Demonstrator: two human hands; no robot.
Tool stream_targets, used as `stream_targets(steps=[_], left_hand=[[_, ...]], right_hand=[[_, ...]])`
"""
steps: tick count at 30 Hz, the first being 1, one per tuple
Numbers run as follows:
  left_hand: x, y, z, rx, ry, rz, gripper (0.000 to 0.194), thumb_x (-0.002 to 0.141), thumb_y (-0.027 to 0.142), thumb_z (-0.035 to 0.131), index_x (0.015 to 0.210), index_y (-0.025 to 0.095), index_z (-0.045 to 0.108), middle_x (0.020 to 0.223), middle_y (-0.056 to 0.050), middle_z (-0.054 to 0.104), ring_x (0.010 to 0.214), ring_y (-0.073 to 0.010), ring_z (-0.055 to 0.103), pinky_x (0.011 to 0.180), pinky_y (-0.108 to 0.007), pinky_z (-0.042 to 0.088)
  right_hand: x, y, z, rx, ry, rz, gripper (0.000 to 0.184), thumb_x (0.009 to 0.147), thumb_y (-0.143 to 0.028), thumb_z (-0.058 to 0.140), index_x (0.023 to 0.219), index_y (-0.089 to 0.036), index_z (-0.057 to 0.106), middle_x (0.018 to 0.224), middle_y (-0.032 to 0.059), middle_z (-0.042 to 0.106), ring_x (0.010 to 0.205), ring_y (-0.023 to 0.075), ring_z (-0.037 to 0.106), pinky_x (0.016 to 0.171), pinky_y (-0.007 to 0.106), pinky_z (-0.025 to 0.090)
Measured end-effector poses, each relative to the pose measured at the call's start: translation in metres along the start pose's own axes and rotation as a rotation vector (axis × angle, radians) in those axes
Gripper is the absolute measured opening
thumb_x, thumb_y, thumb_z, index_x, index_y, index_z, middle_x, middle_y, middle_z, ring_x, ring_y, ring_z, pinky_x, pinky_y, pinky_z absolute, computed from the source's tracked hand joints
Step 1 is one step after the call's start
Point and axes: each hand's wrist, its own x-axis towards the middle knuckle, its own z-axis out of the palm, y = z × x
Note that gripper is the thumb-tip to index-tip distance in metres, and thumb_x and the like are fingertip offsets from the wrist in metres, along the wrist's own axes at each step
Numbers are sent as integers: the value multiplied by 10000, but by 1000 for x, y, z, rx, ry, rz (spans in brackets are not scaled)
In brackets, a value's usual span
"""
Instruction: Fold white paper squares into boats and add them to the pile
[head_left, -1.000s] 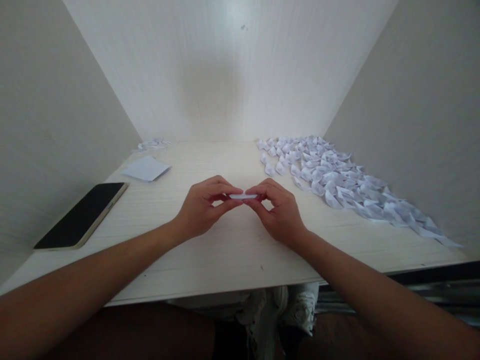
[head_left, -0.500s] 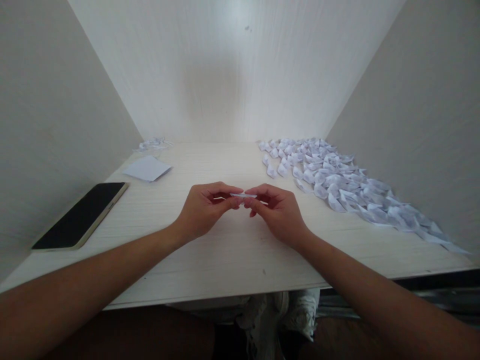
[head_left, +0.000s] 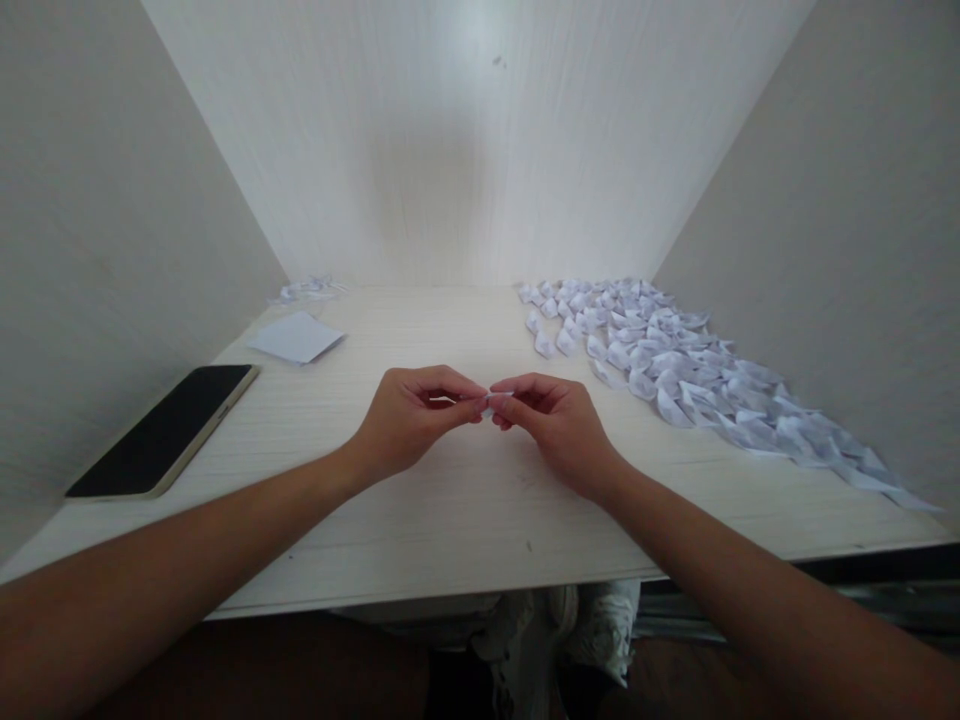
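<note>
Between my two hands, above the middle of the table (head_left: 420,540), is a small folded piece of white paper (head_left: 489,408). My left hand (head_left: 421,412) pinches it from the left with thumb and forefinger. From the right, my right hand (head_left: 551,420) pinches the same paper, the fingertips of both hands almost meeting. Most of the paper is hidden behind my fingers, so its shape cannot be made out. Many small folded paper boats (head_left: 667,355) lie heaped along the right side of the table.
A stack of white paper sheets (head_left: 297,338) lies at the left, with thin paper scraps (head_left: 309,290) behind it. Nearer to me on the left rests a phone (head_left: 169,430). Walls enclose the table on the left, right and back (head_left: 450,150).
My fingers have shifted slightly on the folded paper, and less of it shows between them now. Both hands stay in about the same place.
</note>
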Motion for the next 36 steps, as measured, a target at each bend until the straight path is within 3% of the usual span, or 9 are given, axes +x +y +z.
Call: stream_targets(steps=[8,13,23,29,32,36], left_hand=[[1,-3,-3,0,6,-93,146,701,286,880,768,175,813,744,-57,779,661,-181,733,641,-293,633],[3,-9,-6,-108,-25,-201,213,715,314,872,862,168,822,813,-63,794,704,-201,755,703,-355,669],[3,-4,-4,-11,21,-134,178,698,282,865,812,154,815,780,-54,784,673,-191,747,663,-350,681],[2,-7,-6,7,19,-180,556,693,266,873,1219,153,733,809,-52,798,665,-189,748,679,-367,677],[2,-6,-6,8,-12,-205,511,697,271,872,1174,138,749,748,-42,780,639,-183,738,648,-346,673],[4,-9,-6,3,-57,-172,280,704,297,872,922,143,787,747,-38,765,649,-178,736,632,-330,674]], right_hand=[[0,-2,0,-47,-31,24,276,739,-448,832,827,-191,785,747,33,754,672,135,647,685,306,551],[0,0,-2,-35,-18,73,249,730,-410,846,827,-185,803,753,36,760,673,130,648,695,299,546],[5,10,-6,46,-58,156,264,767,-441,803,816,-182,805,750,57,768,685,145,676,726,316,560],[3,6,-4,-174,-55,78,191,827,-367,732,784,-189,787,702,37,761,650,148,675,678,303,555],[2,5,-3,-289,-40,20,158,836,-307,702,771,-182,774,681,36,753,622,147,665,623,285,521],[2,5,-6,-274,-44,34,146,822,-283,704,739,-172,750,650,28,729,599,136,648,609,274,500]])
